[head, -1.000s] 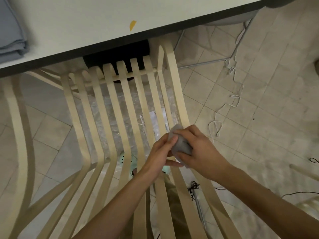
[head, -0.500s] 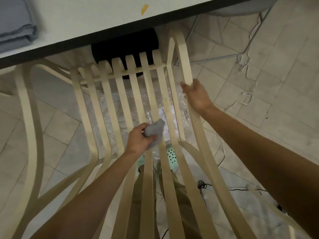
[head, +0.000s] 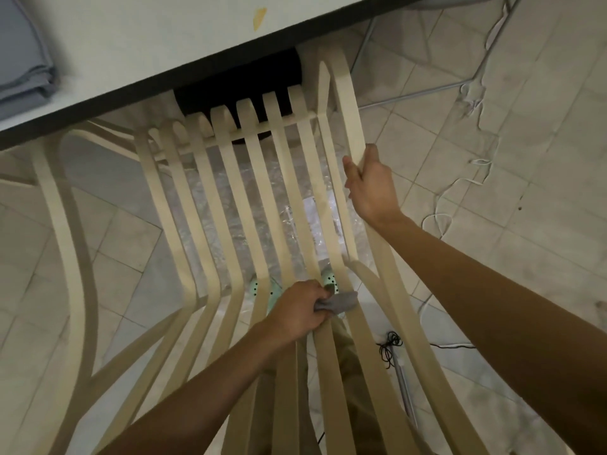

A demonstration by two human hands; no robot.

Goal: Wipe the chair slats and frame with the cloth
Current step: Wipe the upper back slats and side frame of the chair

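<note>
Left hand [head: 297,311]: fingers curled tight round a bunched grey cloth [head: 343,303], which is pressed against the pale wooden chair slats [head: 259,192] at their lower bend. Right hand [head: 371,187]: wrapped round the chair's outer right frame rail [head: 348,103], higher up. The slat tops reach under a white table [head: 131,44] bearing folded grey fabric [head: 23,60]. White cable [head: 473,178] lies on the tiled floor [head: 542,257].
</note>
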